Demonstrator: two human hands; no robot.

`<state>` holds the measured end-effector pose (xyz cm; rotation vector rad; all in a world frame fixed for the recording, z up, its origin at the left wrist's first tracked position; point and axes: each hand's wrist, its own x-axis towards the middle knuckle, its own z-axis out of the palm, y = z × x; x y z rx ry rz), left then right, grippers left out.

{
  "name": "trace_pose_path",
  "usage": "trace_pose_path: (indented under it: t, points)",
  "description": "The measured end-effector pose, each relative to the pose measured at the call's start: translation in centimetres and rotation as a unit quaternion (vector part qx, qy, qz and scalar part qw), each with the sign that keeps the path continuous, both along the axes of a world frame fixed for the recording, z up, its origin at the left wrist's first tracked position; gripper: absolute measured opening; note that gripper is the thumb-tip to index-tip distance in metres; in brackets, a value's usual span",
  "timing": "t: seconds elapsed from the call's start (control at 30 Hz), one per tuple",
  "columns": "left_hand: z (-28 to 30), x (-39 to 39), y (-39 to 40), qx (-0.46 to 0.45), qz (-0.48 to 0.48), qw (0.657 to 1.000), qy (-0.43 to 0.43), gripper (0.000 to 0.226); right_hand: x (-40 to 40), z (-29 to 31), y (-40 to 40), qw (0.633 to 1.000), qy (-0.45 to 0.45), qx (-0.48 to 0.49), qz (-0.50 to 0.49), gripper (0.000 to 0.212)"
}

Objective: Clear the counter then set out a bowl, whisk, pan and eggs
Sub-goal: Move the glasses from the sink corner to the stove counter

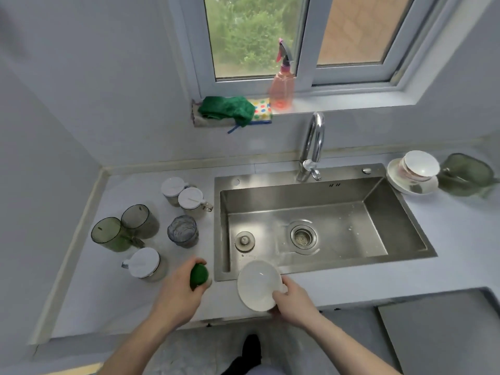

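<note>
Cluttered worktop [338,288]: clearing is barely begun. Left hand [178,290] has its grip round a green fruit [198,276], right hand [293,301] pinches a white plate [257,285]; cups remain.

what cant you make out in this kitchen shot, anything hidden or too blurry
Head view only:
- Green round object: the left hand wraps it, so its far side and what it is stay unclear.
- White plate: near rim covered by the right hand.
- Lidded jars: white lids hide the contents.
- Green container at the right edge: blurred and warped by the lens.
- Stacked bowls: count unclear.
</note>
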<state>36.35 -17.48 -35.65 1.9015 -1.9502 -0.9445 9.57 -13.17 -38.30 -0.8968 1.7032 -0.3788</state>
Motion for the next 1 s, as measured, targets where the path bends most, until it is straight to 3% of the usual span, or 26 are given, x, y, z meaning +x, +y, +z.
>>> trace_pose_path:
  t: [0.2, 0.3, 0.53, 0.73, 1.0]
  points:
    - [4.8, -10.2, -1.0, -0.036, -0.119, 0.992, 0.037, 0.029, -8.3, 3.6, 5.2, 0.994, 0.018, -0.022, -0.102, 0.030]
    - [7.0, -16.1, -0.1, -0.025, -0.161, 0.982, 0.096, 0.026, -12.0, 5.5, 8.7, 0.987, 0.018, -0.044, -0.156, 0.025]
    - [10.7, -29.3, 5.8, -0.009, -0.291, 0.947, 0.137, 0.027, -21.0, 9.6, 19.6, 0.953, 0.027, -0.091, -0.288, 0.026]
    - [11.7, -38.1, 11.9, -0.007, -0.379, 0.912, 0.153, 0.030, -26.7, 9.7, 29.3, 0.923, 0.053, -0.095, -0.369, 0.033]
    - [11.7, -48.7, 21.5, 0.036, -0.513, 0.846, 0.137, 0.034, -29.7, 9.9, 43.4, 0.836, 0.048, -0.110, -0.535, 0.027]
